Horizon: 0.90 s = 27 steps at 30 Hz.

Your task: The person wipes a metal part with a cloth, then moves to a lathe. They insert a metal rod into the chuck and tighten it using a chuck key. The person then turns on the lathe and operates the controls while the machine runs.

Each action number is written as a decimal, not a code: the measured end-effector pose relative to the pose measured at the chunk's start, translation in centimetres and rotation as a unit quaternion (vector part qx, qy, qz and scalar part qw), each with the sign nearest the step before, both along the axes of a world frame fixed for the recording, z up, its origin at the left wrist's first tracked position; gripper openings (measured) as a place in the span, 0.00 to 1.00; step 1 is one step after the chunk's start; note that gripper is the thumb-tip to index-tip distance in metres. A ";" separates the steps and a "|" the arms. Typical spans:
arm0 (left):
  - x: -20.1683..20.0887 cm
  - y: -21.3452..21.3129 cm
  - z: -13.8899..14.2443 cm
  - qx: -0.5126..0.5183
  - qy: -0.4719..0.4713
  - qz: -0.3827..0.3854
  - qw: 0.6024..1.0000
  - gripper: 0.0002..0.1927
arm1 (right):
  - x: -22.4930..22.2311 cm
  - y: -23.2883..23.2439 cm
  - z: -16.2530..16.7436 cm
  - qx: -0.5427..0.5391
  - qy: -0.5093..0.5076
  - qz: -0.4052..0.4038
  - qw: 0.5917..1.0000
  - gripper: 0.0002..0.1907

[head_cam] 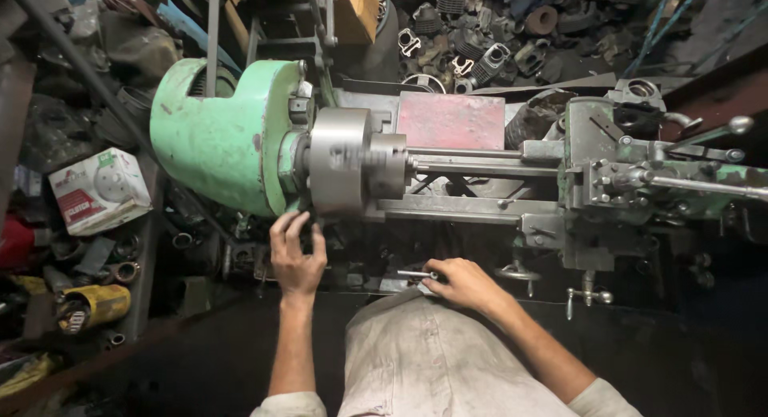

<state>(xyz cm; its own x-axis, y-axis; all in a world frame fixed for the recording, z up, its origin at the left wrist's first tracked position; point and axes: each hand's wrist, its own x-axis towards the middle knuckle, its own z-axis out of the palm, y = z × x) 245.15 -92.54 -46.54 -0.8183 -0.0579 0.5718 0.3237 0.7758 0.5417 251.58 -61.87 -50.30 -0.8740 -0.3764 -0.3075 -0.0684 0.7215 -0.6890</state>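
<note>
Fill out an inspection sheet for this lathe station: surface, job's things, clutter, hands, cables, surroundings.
Surface: lathe bed bare grey metal, oily; red plate behind it.
Job's things: chuck on the green headstock; thin bar runs from the chuck toward the carriage. Small metal rod at the right hand.
Clutter: white box, yellow can and pipe pieces at left.
Hands: left hand fingers up under the chuck, holding nothing; right hand rests on the rod, grip unclear.
Cables: blue cords top right.
Surroundings: heap of finned engine parts behind the lathe; dark floor.
</note>
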 end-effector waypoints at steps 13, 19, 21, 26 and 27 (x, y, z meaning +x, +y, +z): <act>-11.5 3.9 4.8 0.101 -0.049 -0.136 0.984 0.20 | -2.4 2.6 1.3 0.007 0.001 -0.003 1.000 0.20; -17.5 4.8 6.9 0.080 -0.351 -0.050 0.932 0.28 | -3.9 4.0 1.9 -0.011 0.015 -0.026 0.999 0.20; -18.4 5.0 7.2 0.060 -0.362 -0.042 0.929 0.30 | -4.4 4.6 2.2 -0.008 0.020 -0.046 0.999 0.19; -17.9 4.6 6.5 0.133 -0.284 -0.110 0.943 0.32 | -5.4 6.3 2.8 -0.012 0.109 -0.129 0.986 0.18; -17.4 4.3 6.3 0.160 -0.270 -0.126 0.941 0.31 | -5.5 6.6 3.0 -0.030 0.112 -0.153 0.981 0.17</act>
